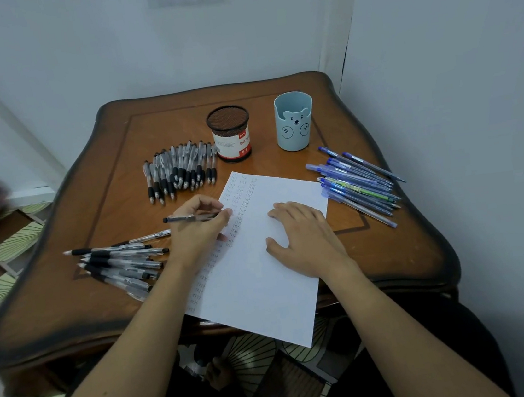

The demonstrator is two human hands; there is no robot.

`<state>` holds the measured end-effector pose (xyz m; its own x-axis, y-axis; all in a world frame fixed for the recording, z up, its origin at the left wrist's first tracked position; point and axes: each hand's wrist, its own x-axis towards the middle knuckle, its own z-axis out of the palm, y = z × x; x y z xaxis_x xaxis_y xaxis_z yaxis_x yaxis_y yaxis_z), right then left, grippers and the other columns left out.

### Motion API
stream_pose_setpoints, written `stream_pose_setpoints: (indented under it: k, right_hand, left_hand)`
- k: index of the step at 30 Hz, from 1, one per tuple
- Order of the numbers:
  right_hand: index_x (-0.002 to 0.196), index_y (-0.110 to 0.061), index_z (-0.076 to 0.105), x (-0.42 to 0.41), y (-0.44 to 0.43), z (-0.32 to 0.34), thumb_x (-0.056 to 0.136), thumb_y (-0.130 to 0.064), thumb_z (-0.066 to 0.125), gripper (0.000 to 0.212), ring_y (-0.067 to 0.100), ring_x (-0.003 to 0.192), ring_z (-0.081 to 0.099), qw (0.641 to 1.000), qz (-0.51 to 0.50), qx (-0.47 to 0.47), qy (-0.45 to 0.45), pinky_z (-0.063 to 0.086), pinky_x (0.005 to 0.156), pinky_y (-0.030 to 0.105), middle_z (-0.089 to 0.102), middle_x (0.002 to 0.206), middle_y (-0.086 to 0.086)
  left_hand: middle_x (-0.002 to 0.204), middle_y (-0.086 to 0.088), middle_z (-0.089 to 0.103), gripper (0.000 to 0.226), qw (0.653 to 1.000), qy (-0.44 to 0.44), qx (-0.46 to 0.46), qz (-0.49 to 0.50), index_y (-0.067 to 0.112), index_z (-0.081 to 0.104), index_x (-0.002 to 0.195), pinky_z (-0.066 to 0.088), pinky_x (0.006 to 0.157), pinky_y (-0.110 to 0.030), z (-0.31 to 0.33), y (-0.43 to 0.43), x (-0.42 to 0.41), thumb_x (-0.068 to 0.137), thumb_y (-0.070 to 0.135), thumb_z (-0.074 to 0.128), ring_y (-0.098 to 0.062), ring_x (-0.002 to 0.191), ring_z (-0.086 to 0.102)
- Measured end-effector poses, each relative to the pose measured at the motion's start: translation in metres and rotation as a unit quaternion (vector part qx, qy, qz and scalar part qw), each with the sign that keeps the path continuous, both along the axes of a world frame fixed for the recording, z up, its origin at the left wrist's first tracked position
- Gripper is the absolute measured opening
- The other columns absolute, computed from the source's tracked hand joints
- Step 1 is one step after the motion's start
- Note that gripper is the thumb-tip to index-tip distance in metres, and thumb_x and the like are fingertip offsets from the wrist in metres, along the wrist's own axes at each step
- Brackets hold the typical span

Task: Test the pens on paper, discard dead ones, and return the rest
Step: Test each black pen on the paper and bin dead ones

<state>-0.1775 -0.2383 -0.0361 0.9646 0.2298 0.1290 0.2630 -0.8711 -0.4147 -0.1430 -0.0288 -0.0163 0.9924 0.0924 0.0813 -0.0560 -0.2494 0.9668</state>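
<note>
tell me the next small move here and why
Probably draw a short test stroke: the left hand grips a black pen aimed at the paper beside rows of marks, and the right hand presses the paper flat.

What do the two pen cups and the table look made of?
Black cup: likely metal mesh, matte; see-through weave above a paper-looking label. Blue cup: probably plastic, smooth and matte, with a bear-shaped front. Table: seems varnished wood; glossy brown grain, dark rim.
</note>
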Motion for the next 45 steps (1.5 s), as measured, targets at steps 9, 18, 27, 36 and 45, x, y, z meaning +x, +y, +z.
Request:
stream_pose_setpoints:
  k: [9,18,27,36,45]
  right_hand:
    - [0.144,-0.025,0.043,0.000,0.000,0.000,0.097,-0.049,0.047,0.053,0.011,0.145,0.027,1.000,0.001,0.001,0.004,0.015,0.120,0.035,0.037,0.155,-0.007]
    - [0.144,-0.024,0.044,0.000,0.000,0.000,0.097,-0.048,0.048,0.053,0.012,0.145,0.028,1.000,0.000,-0.003,-0.001,0.015,0.120,0.035,0.038,0.155,-0.006]
    - [0.144,-0.024,0.044,-0.001,0.000,0.001,0.097,-0.048,0.048,0.053,0.012,0.145,0.028,1.000,0.001,-0.001,0.002,0.015,0.120,0.035,0.038,0.155,-0.006]
    - [0.145,-0.024,0.043,-0.001,0.000,0.003,0.097,-0.048,0.048,0.053,0.012,0.145,0.027,1.000,0.000,-0.003,0.006,0.015,0.120,0.035,0.037,0.156,-0.006]
    - [0.145,-0.025,0.043,-0.001,0.001,0.002,0.097,-0.049,0.048,0.053,0.012,0.145,0.027,1.000,-0.001,-0.004,0.008,0.016,0.120,0.034,0.037,0.156,-0.007]
  left_hand:
    - [0.051,-0.004,0.030,0.035,0.997,0.002,0.073,0.036,0.011,0.030,0.052,0.029,0.049,-0.034,-0.011,0.004,0.002,0.067,-0.013,0.052,-0.019,0.051,0.030]
    - [0.050,0.007,0.026,0.042,0.991,-0.023,0.130,0.014,0.019,0.028,0.052,0.025,0.050,-0.033,-0.007,-0.002,-0.001,0.068,-0.015,0.046,-0.018,0.053,0.027]
    - [0.051,0.004,0.027,0.047,0.990,-0.030,0.137,0.015,0.023,0.028,0.049,0.027,0.051,-0.035,-0.010,0.000,0.001,0.069,-0.014,0.048,-0.019,0.053,0.028]
    - [0.052,-0.003,0.030,0.035,0.988,-0.052,0.148,-0.001,0.017,0.030,0.051,0.027,0.049,-0.034,-0.012,0.001,0.001,0.068,-0.006,0.050,-0.019,0.052,0.031]
    - [0.052,-0.004,0.032,0.019,0.986,-0.067,0.153,-0.021,0.007,0.032,0.053,0.027,0.049,-0.033,-0.017,0.003,0.002,0.064,0.004,0.048,-0.018,0.052,0.031]
